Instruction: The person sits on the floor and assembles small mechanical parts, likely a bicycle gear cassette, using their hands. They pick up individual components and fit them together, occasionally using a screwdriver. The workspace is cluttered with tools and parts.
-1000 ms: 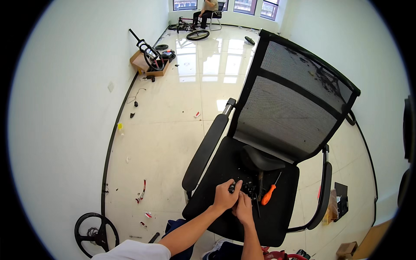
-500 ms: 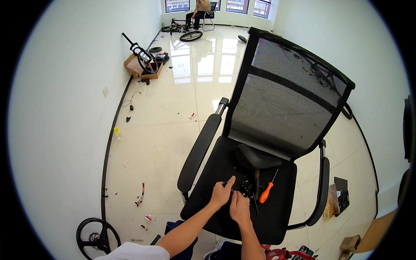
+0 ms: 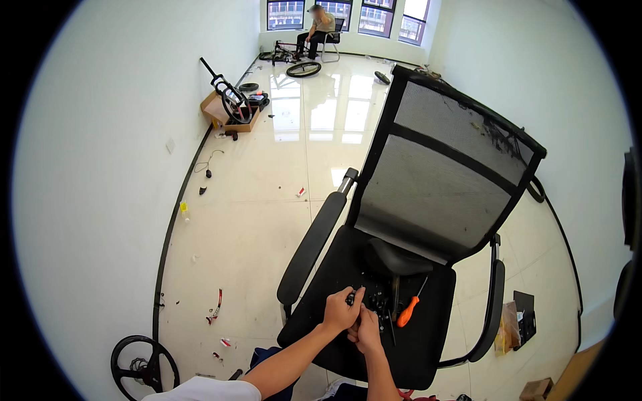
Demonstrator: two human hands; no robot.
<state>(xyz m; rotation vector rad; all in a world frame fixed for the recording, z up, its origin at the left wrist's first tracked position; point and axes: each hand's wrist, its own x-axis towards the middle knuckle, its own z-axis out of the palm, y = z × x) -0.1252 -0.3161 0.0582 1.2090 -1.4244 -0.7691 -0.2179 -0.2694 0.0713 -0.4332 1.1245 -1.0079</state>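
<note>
Over the seat of a black mesh office chair [image 3: 418, 354], my left hand [image 3: 340, 311] is closed on a small black part [image 3: 351, 298] that pokes out by the thumb. My right hand [image 3: 366, 332] presses against it from below, fingers curled together; whatever they pinch is hidden. Just right of the hands lies a heap of small black parts [image 3: 379, 304]. Beside the heap lies a thin dark rod-like tool [image 3: 392, 329]. A screwdriver with an orange handle [image 3: 408, 312] rests farther right. Behind these, a black bicycle saddle [image 3: 399, 257] with its post lies against the backrest.
Armrests [image 3: 313, 247] flank the seat. A black spoked wheel [image 3: 144, 366] stands at the lower left. Small scraps dot the tiled floor. A cardboard box [image 3: 241, 125] with bike parts sits along the left wall. An open black case [image 3: 525, 321] lies right. A person [image 3: 317, 30] sits far back.
The view has tipped upward, so the room sits lower in the picture. My hands have drawn closer together, and the black part in the left hand shows more.
</note>
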